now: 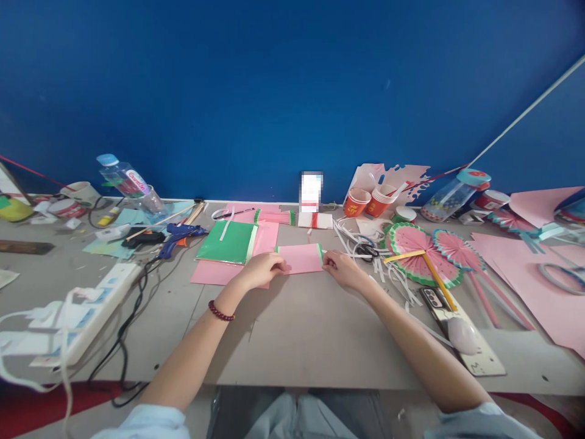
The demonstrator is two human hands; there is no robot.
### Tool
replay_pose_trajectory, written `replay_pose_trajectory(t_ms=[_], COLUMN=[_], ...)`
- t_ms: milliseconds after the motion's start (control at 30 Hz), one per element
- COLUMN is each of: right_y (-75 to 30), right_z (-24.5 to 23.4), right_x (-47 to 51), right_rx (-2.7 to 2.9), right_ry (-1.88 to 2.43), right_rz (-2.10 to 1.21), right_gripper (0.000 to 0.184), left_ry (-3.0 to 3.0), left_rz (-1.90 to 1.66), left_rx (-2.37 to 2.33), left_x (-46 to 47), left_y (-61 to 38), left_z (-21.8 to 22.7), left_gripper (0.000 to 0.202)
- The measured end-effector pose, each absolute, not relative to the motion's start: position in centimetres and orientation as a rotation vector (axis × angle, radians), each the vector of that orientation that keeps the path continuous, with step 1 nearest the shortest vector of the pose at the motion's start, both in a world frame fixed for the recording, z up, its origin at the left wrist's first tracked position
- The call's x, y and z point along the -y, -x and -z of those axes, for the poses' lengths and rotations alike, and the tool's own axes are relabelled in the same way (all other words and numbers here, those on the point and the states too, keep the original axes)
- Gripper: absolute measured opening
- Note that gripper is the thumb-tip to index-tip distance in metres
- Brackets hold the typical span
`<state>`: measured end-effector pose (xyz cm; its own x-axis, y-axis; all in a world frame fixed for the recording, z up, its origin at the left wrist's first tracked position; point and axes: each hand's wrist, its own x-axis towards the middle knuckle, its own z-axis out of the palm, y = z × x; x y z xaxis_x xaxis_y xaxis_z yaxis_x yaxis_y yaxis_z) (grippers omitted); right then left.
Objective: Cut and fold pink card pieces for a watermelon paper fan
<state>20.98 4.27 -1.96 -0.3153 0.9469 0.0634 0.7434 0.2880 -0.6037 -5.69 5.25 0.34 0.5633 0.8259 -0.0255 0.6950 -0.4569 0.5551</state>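
Observation:
A pink paper strip [300, 259] with green bands along its two short ends stretches between my hands over the table. My left hand [265, 269] has its fingers closed on the left end of the strip. At the other end, my right hand [340, 268] pinches the right green edge. Left of the strip lies a stack of green paper [227, 242] on top of pink sheets [210, 272]. A pleated pink-and-green piece of paper [275, 217] rests just behind the strip.
At the left are a blue glue gun [178, 236], a power strip [98, 317] and dark cables. Scissors [367, 251] and white paper strips lie right of my hands, near watermelon-pattern paper fans [411, 244], a phone [434, 297] and red paper cups [357, 203]. A blue wall [274, 91] stands behind.

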Motion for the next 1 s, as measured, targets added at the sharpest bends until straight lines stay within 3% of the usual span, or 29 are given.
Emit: replay_pose_trajectory(t_ms=[733, 1000], right_y=[-21.2, -21.5], right_z=[1.3, 2.2], right_x=[-3.9, -4.2], right_rx=[2.228, 2.142], right_ry=[1.233, 1.326], right_rz=[-0.642, -0.677], right_gripper=[0.016, 0.014], left_ry=[-2.426, -2.257], left_rz=[-0.484, -0.53], left_rx=[-1.304, -1.231], left_x=[-4.5, -5.2], left_y=[4.7, 5.2], left_z=[0.0, 0.1], left_gripper=[0.02, 0.02])
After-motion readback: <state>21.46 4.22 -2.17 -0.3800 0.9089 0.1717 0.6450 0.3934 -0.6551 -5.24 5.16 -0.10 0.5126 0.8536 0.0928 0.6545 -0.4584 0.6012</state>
